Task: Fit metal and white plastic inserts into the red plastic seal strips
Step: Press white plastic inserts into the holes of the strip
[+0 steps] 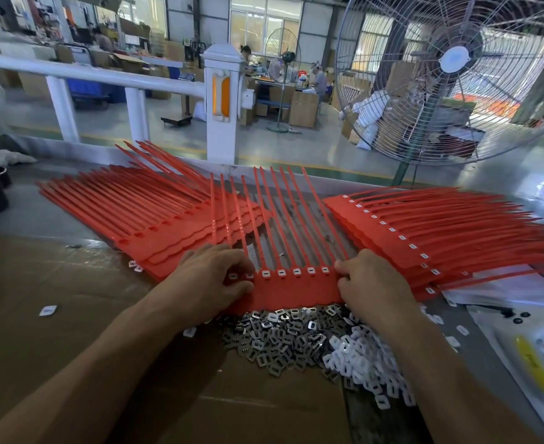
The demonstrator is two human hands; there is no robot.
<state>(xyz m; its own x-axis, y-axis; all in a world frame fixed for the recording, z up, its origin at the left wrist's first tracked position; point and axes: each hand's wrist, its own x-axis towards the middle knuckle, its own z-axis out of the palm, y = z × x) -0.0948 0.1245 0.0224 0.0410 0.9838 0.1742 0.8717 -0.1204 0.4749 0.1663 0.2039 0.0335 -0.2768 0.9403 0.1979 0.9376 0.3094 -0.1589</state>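
A red seal strip sheet lies in front of me, its tails pointing away and white inserts seated in its row of sockets. My left hand grips the sheet's left end, fingers curled over the sockets. My right hand grips its right end. Just below the sheet lies a heap of metal inserts, with a heap of white plastic inserts to its right.
A stack of red strips with empty sockets lies at the left, a stack with white inserts fitted at the right. Cardboard covers the near bench. A large fan stands behind, and plastic bags lie right.
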